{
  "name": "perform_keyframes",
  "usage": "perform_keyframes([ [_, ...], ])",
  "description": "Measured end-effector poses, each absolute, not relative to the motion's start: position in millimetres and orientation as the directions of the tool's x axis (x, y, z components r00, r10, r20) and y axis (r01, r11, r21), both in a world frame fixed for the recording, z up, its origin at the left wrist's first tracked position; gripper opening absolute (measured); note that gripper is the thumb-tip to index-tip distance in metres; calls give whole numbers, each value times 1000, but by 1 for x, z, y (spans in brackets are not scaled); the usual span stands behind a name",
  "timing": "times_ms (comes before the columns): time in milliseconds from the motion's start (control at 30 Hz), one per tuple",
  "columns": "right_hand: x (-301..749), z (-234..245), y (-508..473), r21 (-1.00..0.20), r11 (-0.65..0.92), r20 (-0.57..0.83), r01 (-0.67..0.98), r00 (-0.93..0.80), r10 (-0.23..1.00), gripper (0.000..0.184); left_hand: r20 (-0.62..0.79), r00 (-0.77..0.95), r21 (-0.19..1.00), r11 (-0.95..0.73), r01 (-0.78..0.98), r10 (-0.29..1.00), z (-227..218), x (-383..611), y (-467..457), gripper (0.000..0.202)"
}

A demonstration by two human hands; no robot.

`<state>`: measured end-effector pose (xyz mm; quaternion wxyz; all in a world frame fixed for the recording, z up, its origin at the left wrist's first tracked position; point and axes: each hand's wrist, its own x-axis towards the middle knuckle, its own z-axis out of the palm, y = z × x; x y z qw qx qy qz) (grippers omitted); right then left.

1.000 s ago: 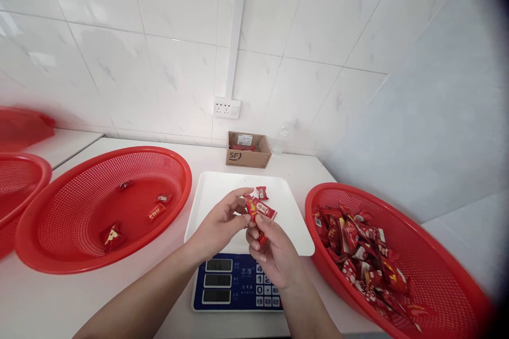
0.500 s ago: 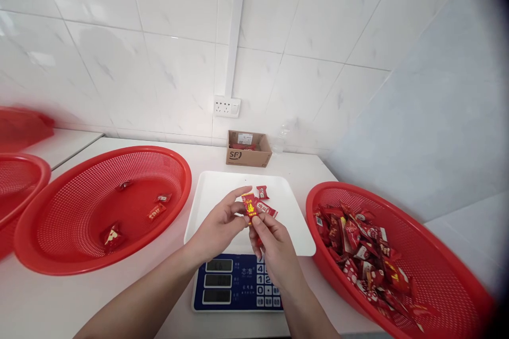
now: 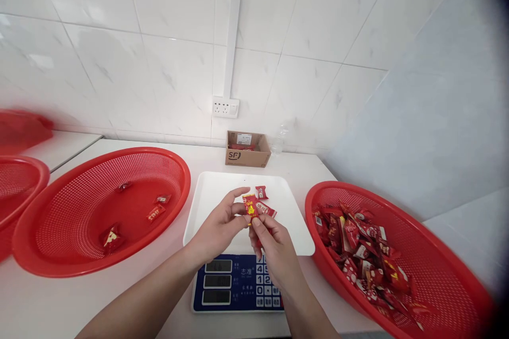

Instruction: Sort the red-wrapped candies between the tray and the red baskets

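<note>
Above the white scale pan [image 3: 207, 190], a small red candy packet [image 3: 251, 205] with yellow print is pinched between both hands. My left hand [image 3: 218, 226] grips it from the left, thumb at its lower part and index finger stretched out above. From below right, my right hand [image 3: 274, 235] pinches its lower end; something red also shows behind these fingers, mostly hidden. On the pan behind lie a small red packet [image 3: 261, 192] and a red-and-white packet [image 3: 265, 208]. The scale's blue panel [image 3: 238, 291] is partly covered by my right wrist.
A red basket [image 3: 445, 241] full of red packets stands at right. Another red basket [image 3: 71, 222] at left holds a few packets, with one more basket [image 3: 24, 161] beyond. An open cardboard box [image 3: 247, 158] and a clear plastic bottle [image 3: 280, 140] stand near the tiled wall.
The packet has tilted slightly between my fingers. Both hands stay in nearly the same place, and the whole view has shifted a little.
</note>
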<state>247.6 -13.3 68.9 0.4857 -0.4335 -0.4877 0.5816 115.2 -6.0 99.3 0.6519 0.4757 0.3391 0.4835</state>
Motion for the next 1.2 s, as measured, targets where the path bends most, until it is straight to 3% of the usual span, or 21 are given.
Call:
perform_keyframes([
  [400, 250, 62, -9, -995, -38, -23, -89, -164, 986, 39, 111, 358, 948, 9, -319, 927, 98, 117, -4, 13],
  [767, 253, 67, -8, -1000, -23, -21, -8, -183, 983, 38, 160, 356, 946, -40, -323, 921, 96, 117, -5, 8],
  [867, 257, 70, -7, -992, 31, 9, 124, -174, 985, 36, 182, 320, 955, -89, -284, 930, 98, 116, -5, 8],
  [967, 265, 72, -3, -928, 198, 182, 314, -82, 980, 30, 180, 251, 972, -133, -191, 951, 97, 112, -4, 10],
  [1067, 276, 73, 2, -797, 280, 320, 535, -19, 947, 29, 155, 199, 984, -133, -123, 968, 94, 109, -2, 13],
  [1200, 284, 77, 8, -601, 223, 284, 767, -56, 957, 29, 145, 158, 989, -138, -57, 977, 91, 107, 1, 17],
])
